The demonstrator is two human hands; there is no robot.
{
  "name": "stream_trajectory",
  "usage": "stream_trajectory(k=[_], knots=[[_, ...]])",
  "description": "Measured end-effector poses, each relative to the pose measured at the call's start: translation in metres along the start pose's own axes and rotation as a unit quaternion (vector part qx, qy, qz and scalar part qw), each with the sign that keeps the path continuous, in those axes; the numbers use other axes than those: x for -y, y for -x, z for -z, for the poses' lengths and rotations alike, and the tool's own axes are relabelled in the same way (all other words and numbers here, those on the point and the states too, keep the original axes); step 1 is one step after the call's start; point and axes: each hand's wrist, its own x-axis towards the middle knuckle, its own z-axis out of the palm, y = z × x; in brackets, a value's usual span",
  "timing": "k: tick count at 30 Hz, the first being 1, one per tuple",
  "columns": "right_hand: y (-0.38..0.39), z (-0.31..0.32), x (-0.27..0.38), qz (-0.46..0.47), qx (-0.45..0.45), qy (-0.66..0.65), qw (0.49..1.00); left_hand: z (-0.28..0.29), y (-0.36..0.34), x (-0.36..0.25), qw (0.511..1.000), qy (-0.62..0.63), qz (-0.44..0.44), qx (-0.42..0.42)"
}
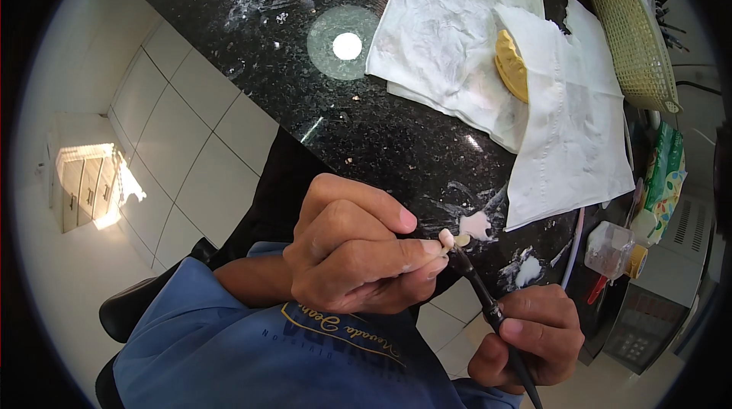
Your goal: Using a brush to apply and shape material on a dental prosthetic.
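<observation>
The left hand pinches a small, tooth-like piece of pale pink and cream material between thumb and fingers. The right hand grips a slender, black-handled tool, its dark tip at the piece; whether they touch, I cannot tell. Beyond the piece spreads a black, speckled stone counter. Just right of the piece is a pinkish-white, pasty patch; well beyond it, a yellow, curved, plaster-like model lies partly under a white paper sheet.
</observation>
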Motion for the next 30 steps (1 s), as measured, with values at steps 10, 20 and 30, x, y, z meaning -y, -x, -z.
stream_trajectory(k=[10,20,30], knots=[[0.0006,-0.0017,0.0011,-0.007,-0.023,0.0,1.0,0.0005,0.0008,0.0019,0.999,-0.041,-0.012,0.024],[-0.0012,0.0022,-0.0002,0.003,0.007,0.0,1.0,0.0011,0.0002,0.0015,0.999,-0.032,-0.011,0.028],[0.0004,0.0001,-0.0014,0.015,-0.02,-0.019,1.0,0.0007,-0.0011,-0.001,1.0,-0.019,0.001,0.01]])
